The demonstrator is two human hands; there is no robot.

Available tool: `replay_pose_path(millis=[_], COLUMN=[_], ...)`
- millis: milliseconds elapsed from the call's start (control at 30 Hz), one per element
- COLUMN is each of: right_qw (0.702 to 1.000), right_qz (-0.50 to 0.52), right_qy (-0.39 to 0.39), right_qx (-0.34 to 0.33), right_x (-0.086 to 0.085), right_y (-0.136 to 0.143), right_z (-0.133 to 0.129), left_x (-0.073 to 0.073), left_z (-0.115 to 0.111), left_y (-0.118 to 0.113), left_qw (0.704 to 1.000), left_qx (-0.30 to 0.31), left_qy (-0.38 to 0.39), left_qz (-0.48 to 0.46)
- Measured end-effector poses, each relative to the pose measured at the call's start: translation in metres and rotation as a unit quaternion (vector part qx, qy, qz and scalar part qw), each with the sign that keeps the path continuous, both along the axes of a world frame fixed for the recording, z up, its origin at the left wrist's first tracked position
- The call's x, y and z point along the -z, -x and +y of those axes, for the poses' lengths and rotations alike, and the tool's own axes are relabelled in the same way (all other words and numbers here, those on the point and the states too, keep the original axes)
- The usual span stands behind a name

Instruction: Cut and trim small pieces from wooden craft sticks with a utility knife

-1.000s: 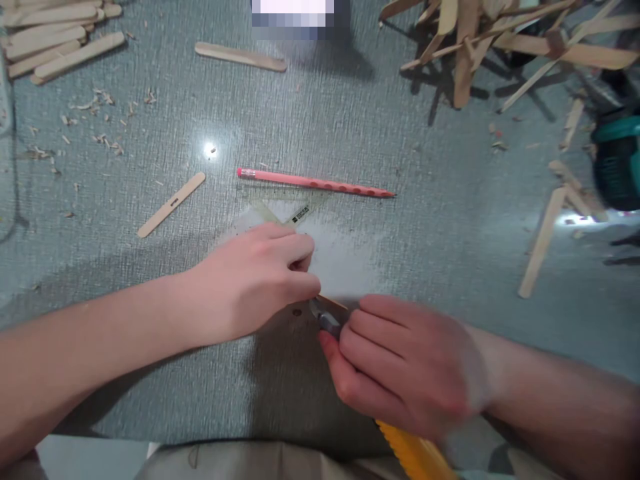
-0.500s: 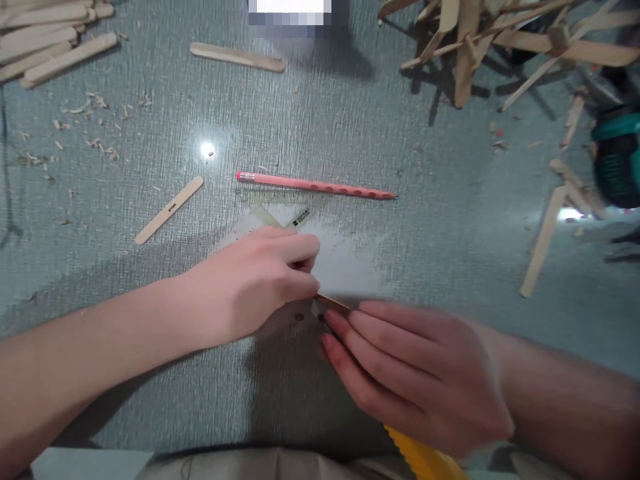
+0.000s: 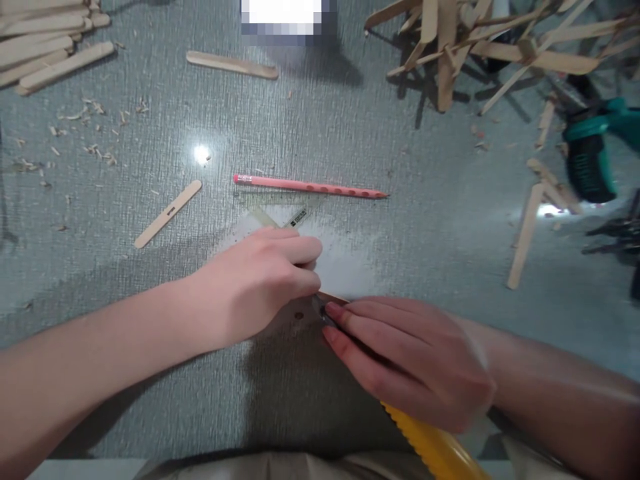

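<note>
My left hand [image 3: 280, 273] is curled, fingers drawn together, and appears to pinch a thin wooden stick [image 3: 334, 297] against the surface [image 3: 450, 220]; my own knuckles cover how the fingertips sit on it. Only a short length of the stick shows, in the gap between my two hands. Its long axis runs from my left fingertips to the right and a little toward me, and its far end goes out of sight at my right hand [image 3: 327, 320].

That right hand is closed around a yellow cutter [image 3: 430, 437], fingers bunched close to the metal tip [image 3: 320, 310]. The cutter slants more steeply than the stick: its handle comes out below my palm, toward my lap, and its tip points up and left at my left fingertips. So the tip lies on my side of the stick, just beside the left hand, and the two lines nearly meet there. Whether metal touches wood I cannot tell.

The left hand is nearer to the point where they converge; the right reaches in from its own side. Beyond my left knuckles lie a clear set square [image 3: 299, 217] and a pink pencil [image 3: 310, 188], the pencil roughly crosswise to me.
</note>
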State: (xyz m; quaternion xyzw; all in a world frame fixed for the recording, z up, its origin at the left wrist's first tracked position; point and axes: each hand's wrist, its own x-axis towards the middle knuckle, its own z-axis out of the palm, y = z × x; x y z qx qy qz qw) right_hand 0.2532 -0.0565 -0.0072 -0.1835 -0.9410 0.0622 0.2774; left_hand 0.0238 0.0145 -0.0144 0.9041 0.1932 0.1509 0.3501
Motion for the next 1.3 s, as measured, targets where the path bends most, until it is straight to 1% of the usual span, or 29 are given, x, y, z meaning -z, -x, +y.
replay_pose_path(millis=[100, 267, 400, 600, 767, 867, 900, 933, 967, 1000, 1033, 1067, 1100, 1133, 1167, 1200, 1233, 1300], right_qw=[1.0, 0.999, 0.999, 0.999, 0.999, 1.0, 1.0, 1.0, 1.0, 0.998, 0.992, 0.976, 0.955, 0.928, 0.906, 0.895, 0.888, 0.889], right_qz=[0.023, -0.021, -0.013, -0.008, -0.005, 0.003, 0.008, 0.014, 0.015, 0.018, 0.016, 0.019, 0.026, 0.035, 0.043, 0.043, 0.046, 0.05], right_qy=[-0.002, 0.034, 0.045, 0.031, 0.031, 0.011, 0.005, 0.002, 0.005, 0.011, 0.025, 0.054, 0.103, 0.154, 0.189, 0.212, 0.223, 0.224], right_qx=[0.019, 0.02, 0.01, 0.007, 0.03, -0.005, -0.014, -0.007, 0.015, 0.051, 0.122, 0.208, 0.277, 0.339, 0.375, 0.39, 0.398, 0.397], right_x=[0.003, -0.006, -0.009, -0.008, -0.004, 0.001, 0.002, 0.002, 0.001, -0.001, -0.004, -0.008, -0.013, -0.017, -0.021, -0.025, -0.028, -0.031], right_y=[0.0, 0.001, 0.002, 0.002, 0.001, -0.001, 0.0, 0.0, 0.002, 0.005, 0.009, 0.013, 0.017, 0.021, 0.024, 0.026, 0.027, 0.028], right_z=[0.001, 0.005, 0.008, 0.009, 0.006, 0.005, 0.002, -0.002, -0.007, -0.014, -0.021, -0.029, -0.035, -0.04, -0.044, -0.046, -0.046, -0.046], left_x=[-0.001, -0.002, -0.003, -0.003, -0.005, -0.009, -0.011, -0.014, -0.016, -0.018, -0.02, -0.021, -0.023, -0.024, -0.025, -0.027, -0.029, -0.032], left_z=[0.0, 0.001, 0.002, 0.001, 0.0, 0.001, 0.0, -0.003, -0.007, -0.012, -0.019, -0.026, -0.034, -0.041, -0.047, -0.051, -0.054, -0.056], left_y=[0.001, 0.001, 0.0, -0.001, 0.002, 0.004, 0.005, 0.005, 0.006, 0.007, 0.007, 0.008, 0.009, 0.011, 0.012, 0.013, 0.015, 0.017], left_qw=[1.0, 1.0, 1.0, 1.0, 1.0, 1.0, 1.0, 1.0, 0.999, 0.997, 0.995, 0.992, 0.988, 0.978, 0.974, 0.973, 0.972, 0.974], left_qx=[0.0, 0.005, 0.008, 0.005, 0.0, 0.005, -0.001, -0.015, -0.032, -0.073, -0.1, -0.124, -0.144, -0.19, -0.202, -0.198, -0.195, -0.166], left_qy=[0.004, 0.002, 0.006, 0.012, 0.011, -0.013, -0.022, -0.025, -0.027, -0.006, 0.007, 0.001, -0.009, -0.031, -0.055, -0.082, -0.106, -0.145], left_qz=[-0.001, -0.001, 0.001, -0.004, 0.007, 0.005, 0.007, 0.01, 0.007, 0.009, -0.006, -0.032, -0.058, -0.076, -0.083, -0.08, -0.075, -0.051])
